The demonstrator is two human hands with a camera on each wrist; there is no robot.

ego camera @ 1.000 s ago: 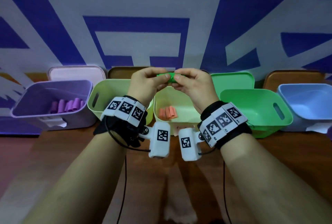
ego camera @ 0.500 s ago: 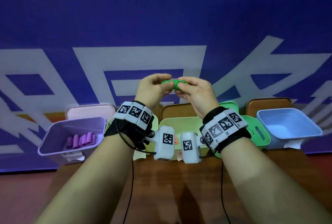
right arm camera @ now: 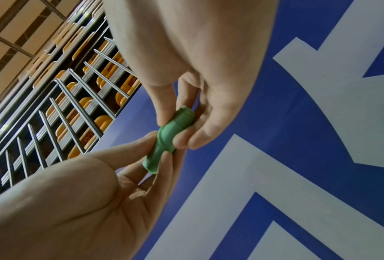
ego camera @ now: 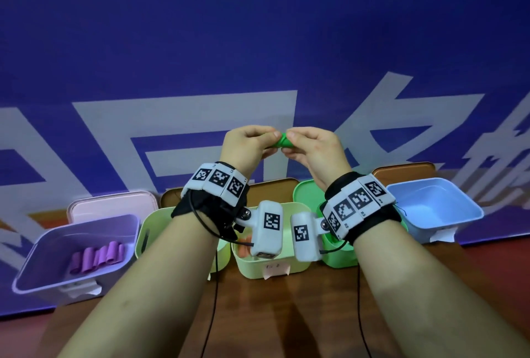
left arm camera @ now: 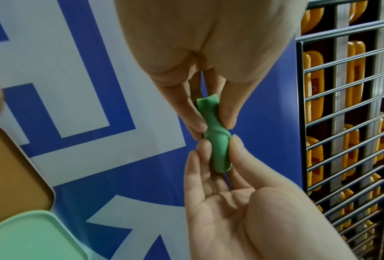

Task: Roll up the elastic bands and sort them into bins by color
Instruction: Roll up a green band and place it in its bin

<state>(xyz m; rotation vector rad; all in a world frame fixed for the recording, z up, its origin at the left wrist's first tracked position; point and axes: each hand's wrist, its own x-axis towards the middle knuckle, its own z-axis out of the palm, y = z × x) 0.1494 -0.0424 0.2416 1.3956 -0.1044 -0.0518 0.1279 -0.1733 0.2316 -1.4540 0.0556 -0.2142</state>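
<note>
Green elastic band (ego camera: 282, 141) is up in the air, rolled into a stubby tube, held well above the row of bins. Left hand (ego camera: 246, 146) pinches one end between thumb and fingertips; right hand (ego camera: 314, 148) pinches the other, so both are closed narrow on the roll. The left wrist view shows a loose flap (left arm camera: 207, 102) poking out at one end, and that's the worry: ease either pinch and the springy roll could likely uncoil. Squeeze too hard and it kinks in the middle. Below, the green bin (ego camera: 338, 257) sits mostly hidden behind the right wrist, between the pale yellow-green bin (ego camera: 298, 267) holding orange rolls and the blue bin (ego camera: 447, 220) on the right. A blind drop could land next door. Far left, the purple bin (ego camera: 43, 268) holds purple rolls (ego camera: 97, 255).
</note>
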